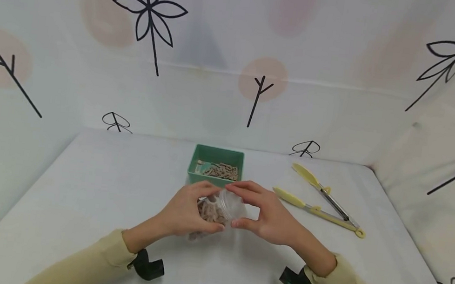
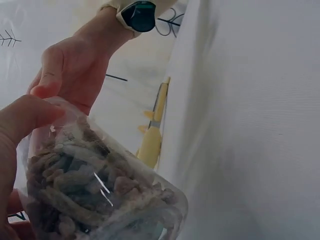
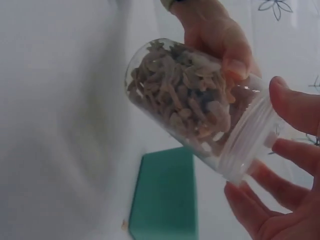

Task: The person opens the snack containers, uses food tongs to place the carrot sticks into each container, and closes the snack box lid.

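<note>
A clear jar (image 1: 210,212) packed with brown dried pieces is held tilted above the table, its translucent lid (image 1: 232,204) towards the right. My left hand (image 1: 186,208) grips the jar's body, thumb on the near side. Around the lid are the curled fingers and thumb of my right hand (image 1: 271,216). In the right wrist view the lid (image 3: 246,137) covers the mouth of the jar (image 3: 175,92). The left wrist view shows the contents of the jar (image 2: 95,185) close up; part of the left hand is cut off there.
Just beyond the hands stands a green rectangular tray (image 1: 220,151) with more brown pieces inside. To the right lie spread yellow-tipped tongs (image 1: 320,211) with metal arms. A white table (image 1: 131,173) is bordered by patterned cloth walls.
</note>
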`<act>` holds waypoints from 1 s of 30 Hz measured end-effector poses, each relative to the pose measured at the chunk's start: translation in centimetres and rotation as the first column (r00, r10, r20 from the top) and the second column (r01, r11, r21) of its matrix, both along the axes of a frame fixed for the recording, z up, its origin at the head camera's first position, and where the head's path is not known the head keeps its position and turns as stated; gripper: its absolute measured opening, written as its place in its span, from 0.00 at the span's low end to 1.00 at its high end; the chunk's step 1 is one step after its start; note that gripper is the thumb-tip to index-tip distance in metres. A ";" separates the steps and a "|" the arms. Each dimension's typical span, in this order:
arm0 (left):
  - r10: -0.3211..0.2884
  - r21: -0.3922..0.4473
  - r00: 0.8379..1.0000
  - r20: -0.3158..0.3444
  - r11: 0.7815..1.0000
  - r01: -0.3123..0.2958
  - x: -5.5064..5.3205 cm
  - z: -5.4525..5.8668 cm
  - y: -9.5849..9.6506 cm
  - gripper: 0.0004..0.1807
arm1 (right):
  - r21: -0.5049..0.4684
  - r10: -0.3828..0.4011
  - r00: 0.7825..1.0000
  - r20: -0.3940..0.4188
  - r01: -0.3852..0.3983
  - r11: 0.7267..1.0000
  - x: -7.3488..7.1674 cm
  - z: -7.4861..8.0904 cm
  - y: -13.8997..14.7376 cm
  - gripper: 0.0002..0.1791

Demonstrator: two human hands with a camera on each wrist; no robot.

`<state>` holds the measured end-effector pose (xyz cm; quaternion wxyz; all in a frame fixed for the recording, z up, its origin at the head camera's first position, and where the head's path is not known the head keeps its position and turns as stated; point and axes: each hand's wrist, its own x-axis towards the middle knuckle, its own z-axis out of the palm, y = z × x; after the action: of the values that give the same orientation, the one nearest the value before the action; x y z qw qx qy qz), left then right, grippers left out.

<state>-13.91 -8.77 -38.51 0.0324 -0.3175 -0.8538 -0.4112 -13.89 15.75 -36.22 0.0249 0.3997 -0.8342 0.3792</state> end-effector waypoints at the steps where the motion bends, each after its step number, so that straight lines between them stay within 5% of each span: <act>1: 0.005 0.002 1.000 0.002 1.000 -0.005 0.0 -0.1 0.0 0.38 | -0.010 -0.003 1.000 0.005 0.003 1.000 -0.1 -0.1 0.0 0.37; 15: 0.093 0.118 0.994 0.053 0.988 -0.099 -1.2 -1.3 0.2 0.41 | -0.221 -0.030 0.987 0.159 0.065 0.973 -1.0 -0.8 0.1 0.35; 23: 0.125 0.182 0.979 0.164 0.971 -0.155 -1.9 -1.9 -0.1 0.44 | -0.218 -0.080 0.977 0.198 0.123 0.968 -1.2 -1.3 0.8 0.30; 30: 0.131 0.226 0.975 0.178 0.959 -0.170 -2.7 -3.2 -0.7 0.43 | -0.207 -0.124 0.974 0.188 0.163 0.965 -0.9 -2.2 2.1 0.27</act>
<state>-16.62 -9.46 -41.71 0.0327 -0.2109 -0.8195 -0.5318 -14.80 17.86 -38.45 0.0238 0.2981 -0.8126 0.5002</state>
